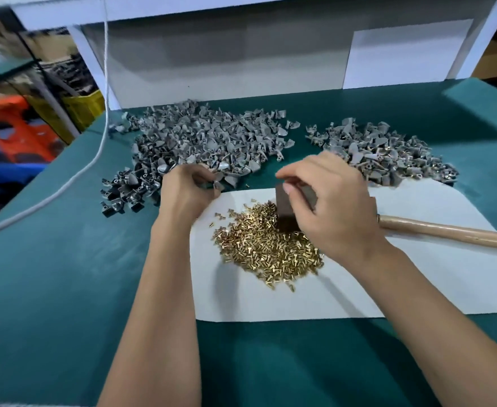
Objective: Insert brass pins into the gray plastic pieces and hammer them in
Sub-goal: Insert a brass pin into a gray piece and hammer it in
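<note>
While a gray piece [216, 183] is pinched in the curled left hand [187, 190] at the near edge of the left pile [200, 142], the dark block [288, 207] is gripped by the right hand [334, 207] beside the brass pins [267, 245]; pin insertion is judged next.

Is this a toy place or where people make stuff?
Probably a small factory workbench: two big heaps of gray plastic pieces, a pile of brass pins on white paper, and a wooden-handled hammer.
</note>
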